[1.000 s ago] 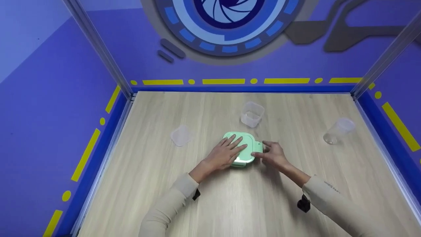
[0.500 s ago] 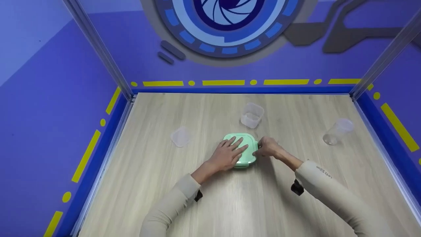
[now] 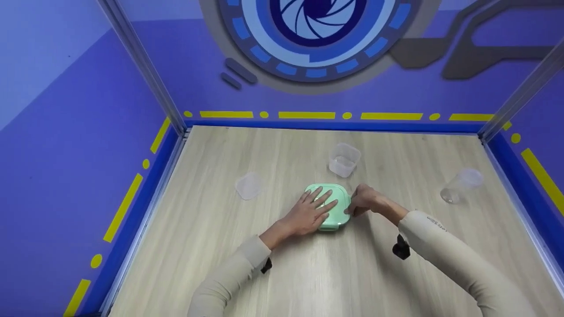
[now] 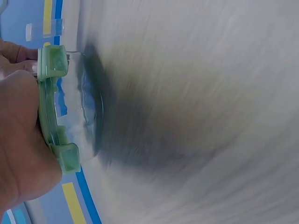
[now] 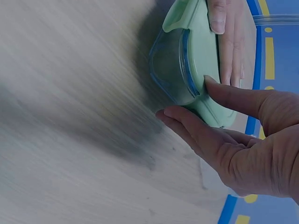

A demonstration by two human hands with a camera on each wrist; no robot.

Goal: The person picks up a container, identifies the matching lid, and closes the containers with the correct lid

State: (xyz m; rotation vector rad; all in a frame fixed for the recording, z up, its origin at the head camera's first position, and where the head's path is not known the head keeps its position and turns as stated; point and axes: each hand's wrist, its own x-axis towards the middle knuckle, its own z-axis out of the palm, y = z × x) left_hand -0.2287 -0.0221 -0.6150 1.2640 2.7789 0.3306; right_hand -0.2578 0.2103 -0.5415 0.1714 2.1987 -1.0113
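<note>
— Container (image 3: 331, 206) position first: where does it sit, and which way does it face?

— Middle of the wood-grain worktop (image 3: 396, 273), lid up, base down. It is nearly square with rounded corners, so no long axis can be told; one flat side faces the person, and the edges lie a little askew to the worktop's back edge.

— Materials?

— Clear, smooth-walled base, glass or hard plastic, I cannot tell which. Mint-green matte lid (image 5: 205, 51) with flip-down clip tabs (image 4: 52, 60) on its sides.

— And the left hand (image 3: 310, 212)?

— Flat on the lid, fingers straight and spread, pressing down.

— Right hand (image 3: 368, 200)?

— At the container's right edge. In the right wrist view the thumb (image 5: 233, 95) lies on the lid's rim and a curled finger (image 5: 187, 126) comes under the clip there, so it pinches that side tab.

— What else stands around?

— A small clear square tub (image 3: 343, 159) just behind the container, open and upright. A clear flat lid (image 3: 248, 186) lies to the left, well apart. A clear round cup (image 3: 461, 185) lies tipped on its side far to the right. Purple walls with yellow dashes ring the worktop.
</note>
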